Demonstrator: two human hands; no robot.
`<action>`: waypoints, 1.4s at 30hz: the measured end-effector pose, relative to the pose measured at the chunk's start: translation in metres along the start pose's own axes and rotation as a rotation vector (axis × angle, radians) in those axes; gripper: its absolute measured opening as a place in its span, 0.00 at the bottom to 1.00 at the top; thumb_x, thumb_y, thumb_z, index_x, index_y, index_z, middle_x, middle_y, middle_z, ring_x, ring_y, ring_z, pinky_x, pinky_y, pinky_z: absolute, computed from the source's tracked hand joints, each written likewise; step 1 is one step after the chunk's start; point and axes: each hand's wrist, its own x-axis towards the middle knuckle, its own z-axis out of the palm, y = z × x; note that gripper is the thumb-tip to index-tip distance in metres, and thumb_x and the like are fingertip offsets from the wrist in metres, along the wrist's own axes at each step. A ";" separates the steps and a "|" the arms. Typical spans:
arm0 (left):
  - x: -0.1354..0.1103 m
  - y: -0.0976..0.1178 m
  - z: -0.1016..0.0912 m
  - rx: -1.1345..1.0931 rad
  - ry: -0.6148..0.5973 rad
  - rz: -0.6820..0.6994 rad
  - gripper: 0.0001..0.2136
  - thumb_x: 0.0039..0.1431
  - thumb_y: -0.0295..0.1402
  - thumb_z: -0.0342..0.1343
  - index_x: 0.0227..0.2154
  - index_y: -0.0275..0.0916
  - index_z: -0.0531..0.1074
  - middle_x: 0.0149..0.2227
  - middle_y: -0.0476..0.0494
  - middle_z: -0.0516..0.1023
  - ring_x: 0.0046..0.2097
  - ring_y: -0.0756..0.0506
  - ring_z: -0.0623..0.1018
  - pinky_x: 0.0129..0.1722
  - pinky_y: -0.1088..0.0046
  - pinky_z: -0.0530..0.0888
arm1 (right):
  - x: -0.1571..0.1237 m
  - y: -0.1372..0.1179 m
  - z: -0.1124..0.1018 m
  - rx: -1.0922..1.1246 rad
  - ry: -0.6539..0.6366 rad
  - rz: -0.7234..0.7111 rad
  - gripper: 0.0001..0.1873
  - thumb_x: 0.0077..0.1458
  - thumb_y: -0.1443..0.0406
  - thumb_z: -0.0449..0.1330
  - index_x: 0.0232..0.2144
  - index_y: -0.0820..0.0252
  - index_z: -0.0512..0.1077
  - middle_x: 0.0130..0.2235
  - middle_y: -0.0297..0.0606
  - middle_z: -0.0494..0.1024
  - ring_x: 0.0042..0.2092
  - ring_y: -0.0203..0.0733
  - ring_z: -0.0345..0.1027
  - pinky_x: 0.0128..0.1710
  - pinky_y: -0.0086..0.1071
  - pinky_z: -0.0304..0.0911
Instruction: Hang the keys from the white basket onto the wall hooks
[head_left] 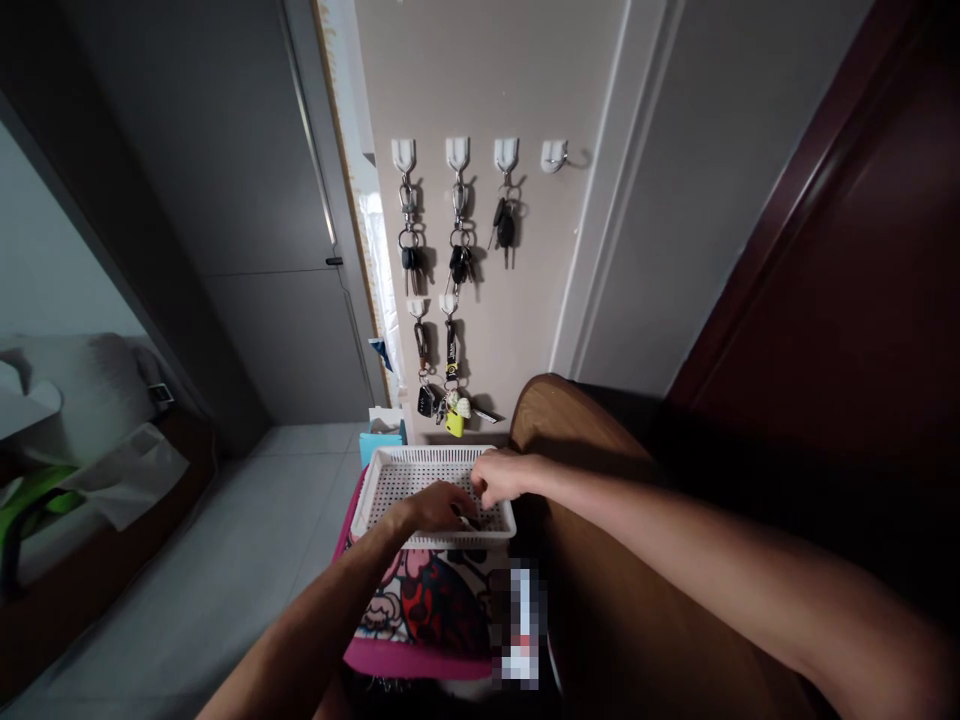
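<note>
A shallow white plastic basket (382, 453) with a perforated bottom sits on a pink-edged surface with a cartoon-print cover (450, 600). Both my hands are inside its right half, close together. My left hand (439, 507) has its fingers curled down near the basket floor, by a small shiny thing (470, 521) too indistinct to name. My right hand (499, 477) is bent at the wrist, with its fingers pinched downward just beside the left one. What the fingers hold, if anything, is hidden.
White wall hooks carry several key bunches (459, 262); keys with a yellow-green fob (455, 422) hang lowest. The upper right hook (554, 156) holds nothing. A brown wooden piece of furniture (559, 420) stands right of the basket, and a light-blue box (381, 445) behind its left corner.
</note>
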 end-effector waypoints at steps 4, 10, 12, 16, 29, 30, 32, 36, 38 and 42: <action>0.003 -0.001 0.003 0.041 0.039 -0.036 0.10 0.30 0.23 0.50 0.20 0.39 0.72 0.20 0.51 0.72 0.24 0.51 0.68 0.24 0.81 0.61 | 0.000 -0.003 0.000 -0.039 -0.009 -0.027 0.14 0.30 0.61 0.56 0.25 0.58 0.71 0.24 0.34 0.71 0.26 0.35 0.61 0.18 0.23 0.49; 0.008 -0.004 -0.003 -0.387 0.216 -0.102 0.06 0.34 0.28 0.50 0.19 0.34 0.70 0.18 0.51 0.69 0.22 0.54 0.64 0.23 0.81 0.60 | 0.002 0.004 -0.006 0.036 0.052 -0.042 0.12 0.31 0.63 0.56 0.25 0.58 0.71 0.24 0.31 0.71 0.24 0.31 0.59 0.19 0.22 0.48; 0.009 -0.002 -0.011 -0.503 0.283 -0.058 0.06 0.34 0.28 0.51 0.19 0.33 0.69 0.18 0.51 0.68 0.21 0.55 0.63 0.23 0.80 0.60 | 0.002 0.007 -0.011 0.076 0.082 -0.041 0.11 0.32 0.64 0.55 0.24 0.59 0.71 0.21 0.31 0.70 0.23 0.30 0.58 0.18 0.22 0.47; 0.011 0.007 -0.025 -0.669 0.377 0.011 0.05 0.32 0.24 0.50 0.18 0.32 0.68 0.18 0.52 0.67 0.21 0.56 0.63 0.24 0.80 0.59 | 0.004 0.010 -0.018 0.220 0.197 -0.048 0.10 0.33 0.64 0.55 0.23 0.61 0.71 0.20 0.30 0.69 0.22 0.29 0.57 0.19 0.21 0.47; 0.015 0.029 -0.048 -0.902 0.539 0.122 0.14 0.30 0.27 0.55 0.26 0.33 0.62 0.16 0.56 0.64 0.19 0.57 0.63 0.20 0.81 0.58 | 0.004 0.017 -0.031 0.289 0.461 0.106 0.08 0.36 0.69 0.50 0.20 0.64 0.69 0.18 0.32 0.67 0.21 0.29 0.56 0.18 0.22 0.45; 0.015 0.031 -0.050 -0.897 0.542 0.122 0.14 0.30 0.27 0.55 0.26 0.32 0.62 0.16 0.56 0.64 0.19 0.58 0.62 0.20 0.82 0.57 | 0.004 0.018 -0.031 0.290 0.484 0.114 0.09 0.36 0.69 0.49 0.20 0.63 0.69 0.19 0.32 0.67 0.21 0.29 0.56 0.18 0.22 0.46; 0.015 0.034 -0.055 -0.881 0.541 0.121 0.13 0.31 0.27 0.55 0.26 0.32 0.63 0.17 0.55 0.64 0.19 0.58 0.63 0.20 0.82 0.57 | 0.004 0.018 -0.032 0.330 0.540 0.092 0.10 0.37 0.69 0.49 0.23 0.63 0.69 0.21 0.32 0.69 0.22 0.29 0.57 0.19 0.22 0.47; 0.016 0.038 -0.062 -0.826 0.526 0.150 0.13 0.30 0.28 0.56 0.24 0.33 0.63 0.17 0.54 0.65 0.21 0.56 0.65 0.23 0.80 0.60 | 0.003 0.016 -0.035 0.444 0.586 0.004 0.12 0.40 0.68 0.47 0.28 0.62 0.68 0.22 0.32 0.68 0.23 0.28 0.56 0.20 0.21 0.48; 0.017 0.039 -0.066 -0.806 0.546 0.170 0.12 0.30 0.28 0.56 0.24 0.33 0.63 0.17 0.54 0.65 0.22 0.56 0.65 0.24 0.79 0.61 | 0.002 0.015 -0.037 0.478 0.566 -0.002 0.12 0.41 0.67 0.46 0.25 0.64 0.69 0.20 0.31 0.66 0.21 0.28 0.54 0.19 0.21 0.46; 0.019 0.044 -0.070 -0.816 0.580 0.177 0.12 0.30 0.27 0.56 0.23 0.33 0.62 0.17 0.54 0.66 0.21 0.56 0.65 0.24 0.80 0.61 | 0.000 0.015 -0.041 0.555 0.598 0.016 0.11 0.40 0.64 0.48 0.23 0.65 0.68 0.19 0.30 0.64 0.21 0.28 0.53 0.20 0.21 0.47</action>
